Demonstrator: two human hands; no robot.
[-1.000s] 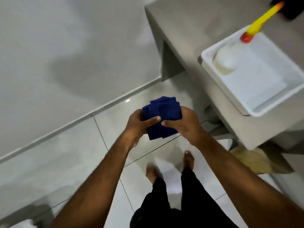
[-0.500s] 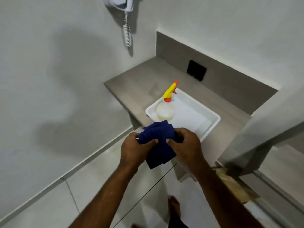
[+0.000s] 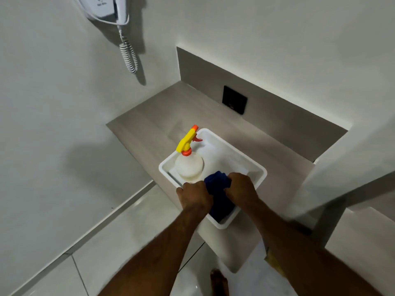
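A folded dark blue cloth (image 3: 219, 199) lies at the near end of a white plastic tray (image 3: 257, 168) on a grey counter. My left hand (image 3: 193, 196) grips the cloth's left side and my right hand (image 3: 241, 188) grips its right side, both with fingers curled over it. Inside the tray's far left corner stands a white spray bottle (image 3: 189, 165) with a yellow and orange trigger head. Much of the cloth is hidden by my hands.
The grey counter (image 3: 154, 122) fills a corner niche with a black wall socket (image 3: 234, 99) behind it. A white wall-mounted hair dryer (image 3: 111, 9) with a coiled cord hangs at the upper left. Glossy floor tiles (image 3: 119, 242) lie below, with my bare foot (image 3: 219, 282).
The view rose from the floor to the counter. Both hands carried the blue cloth forward and lowered it into the near end of the white tray.
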